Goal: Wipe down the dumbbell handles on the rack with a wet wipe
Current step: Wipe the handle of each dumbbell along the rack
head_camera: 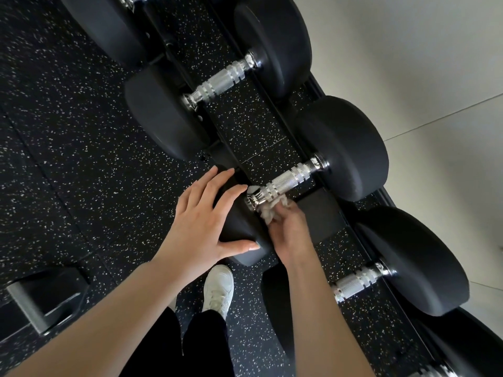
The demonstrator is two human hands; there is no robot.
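Head view: mid-frame, a wipe is pinched by the right hand under a dumbbell handle; the dumbbell's near head is steadied by the flat, open left hand; knurling may snag the wipe.

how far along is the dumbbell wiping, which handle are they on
Nothing shows as finished; no handle looks visibly wet. In hand: the right hand presses the wet wipe under the near end of the middle dumbbell handle, while the left hand steadies its near head. The other handles remain untouched.
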